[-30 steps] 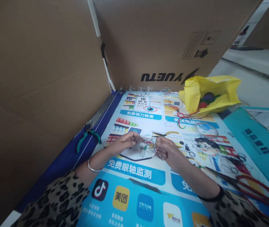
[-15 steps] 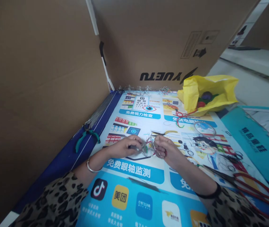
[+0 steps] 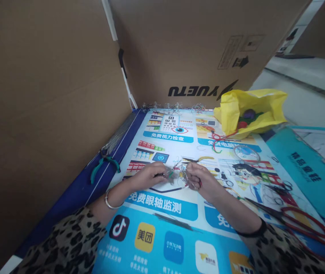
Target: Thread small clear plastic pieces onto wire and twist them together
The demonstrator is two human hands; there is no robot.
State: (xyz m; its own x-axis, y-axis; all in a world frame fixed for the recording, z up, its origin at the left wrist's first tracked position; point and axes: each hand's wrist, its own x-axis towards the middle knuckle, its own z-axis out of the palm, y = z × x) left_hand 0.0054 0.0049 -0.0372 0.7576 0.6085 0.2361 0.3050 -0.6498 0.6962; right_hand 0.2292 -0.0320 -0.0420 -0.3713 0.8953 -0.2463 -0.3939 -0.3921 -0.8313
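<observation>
Between my hands is a small silvery wire piece (image 3: pixel 176 173) with bits of red and green on it, its shape blurred. My left hand (image 3: pixel 150 176) pinches its left side, fingertips closed. My right hand (image 3: pixel 198 177) is closed on the right side of the same piece, with fingers curled. Just beyond them lie yellow-handled pliers (image 3: pixel 198 160) on the printed sheet. A bundle of thin dark wires (image 3: pixel 174 222) rests nearer to me, below the hands.
Teal-handled pliers (image 3: pixel 104 167) lie at the left edge. Red-handled scissors (image 3: pixel 302 224) are at the right. A yellow bag (image 3: pixel 231 114) with yarn stands at the back right. Cardboard walls (image 3: pixel 179 49) rise behind and left; several wire pieces (image 3: pixel 168 107) line the back edge.
My left hand has moved slightly left and up, and the wire piece has turned between my fingers. My right hand has barely moved.
</observation>
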